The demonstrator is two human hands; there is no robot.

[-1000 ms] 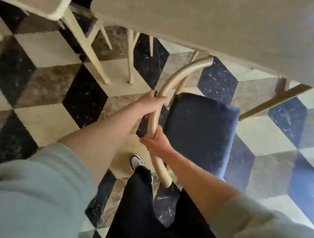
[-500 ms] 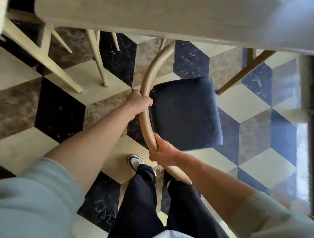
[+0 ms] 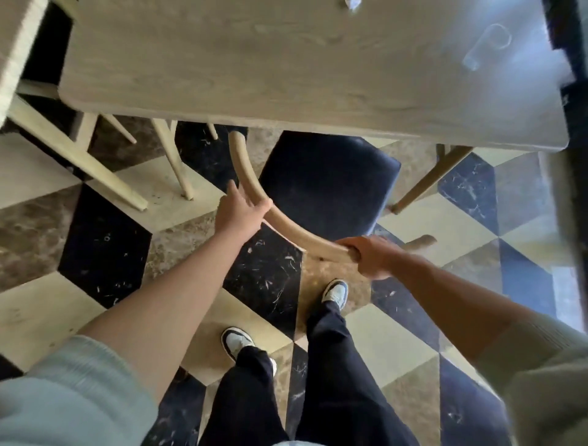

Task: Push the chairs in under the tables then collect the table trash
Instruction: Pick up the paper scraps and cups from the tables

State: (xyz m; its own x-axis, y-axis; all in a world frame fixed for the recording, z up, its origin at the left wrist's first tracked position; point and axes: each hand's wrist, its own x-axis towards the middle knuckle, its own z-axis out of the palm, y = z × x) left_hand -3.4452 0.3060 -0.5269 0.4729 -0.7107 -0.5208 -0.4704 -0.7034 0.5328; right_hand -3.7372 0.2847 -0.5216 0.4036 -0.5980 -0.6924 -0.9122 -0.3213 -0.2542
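A chair with a dark blue seat (image 3: 324, 187) and a curved light-wood backrest (image 3: 286, 223) stands at the near edge of a pale wooden table (image 3: 286, 63). The far part of the seat is under the tabletop. My left hand (image 3: 238, 210) grips the left part of the backrest, thumb over the rail. My right hand (image 3: 370, 256) is closed around the rail's right part. On the table's far right lies a clear plastic cup (image 3: 485, 46) on its side, and a small crumpled scrap (image 3: 351, 3) shows at the top edge.
Light-wood legs of another chair (image 3: 171, 156) and a table leg (image 3: 79, 159) stand to the left on the checkered marble floor. A table leg (image 3: 426, 181) slants at the right. My feet (image 3: 334, 291) are just behind the chair. A dark wall edge (image 3: 572, 159) runs along the right.
The chair has swung round and moved forward, its seat now partly under the table. Both hands stayed on the backrest, and the view rose to show the tabletop with the cup.
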